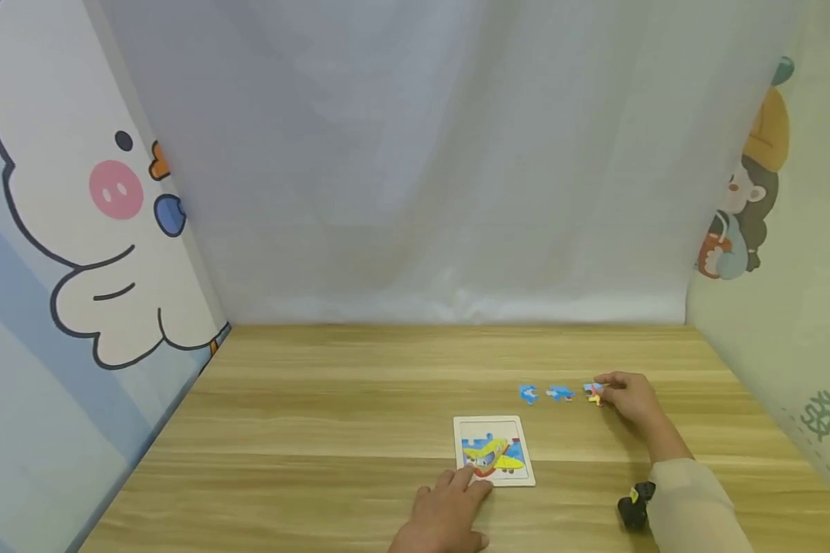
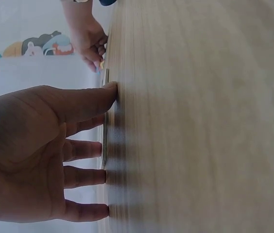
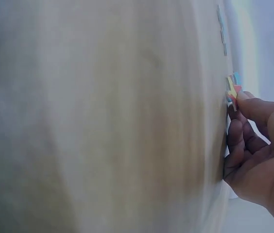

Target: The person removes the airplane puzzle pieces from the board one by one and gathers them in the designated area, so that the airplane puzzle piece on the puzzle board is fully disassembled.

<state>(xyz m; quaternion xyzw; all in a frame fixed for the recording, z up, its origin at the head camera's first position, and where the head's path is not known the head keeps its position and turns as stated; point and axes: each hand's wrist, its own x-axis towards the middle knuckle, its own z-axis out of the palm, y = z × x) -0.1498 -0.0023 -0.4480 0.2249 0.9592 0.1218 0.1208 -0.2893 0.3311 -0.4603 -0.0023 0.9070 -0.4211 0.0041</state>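
Note:
A square puzzle board (image 1: 529, 482) with a white rim lies on the table, partly filled with pieces showing a yellow airplane on blue. My left hand (image 1: 444, 513) rests at its near left corner, fingers spread and fairly straight; in the left wrist view the fingertips of this hand (image 2: 44, 150) are right at the board's edge (image 2: 105, 121). Farther back on the right, my right hand (image 1: 632, 399) pinches a puzzle piece (image 1: 592, 392) coloured blue, red and yellow. Seen from the right wrist, thumb and forefinger grip this piece (image 3: 233, 87), which is tilted up close to the tabletop.
Two loose blue puzzle pieces, one at the left (image 1: 528, 394) and one in the middle (image 1: 560, 393), lie in a row beside the right hand. A small black object (image 1: 635, 508) is by the right sleeve (image 1: 692, 507). A pale curtain (image 1: 422, 192) hangs behind the wooden table (image 1: 304, 430).

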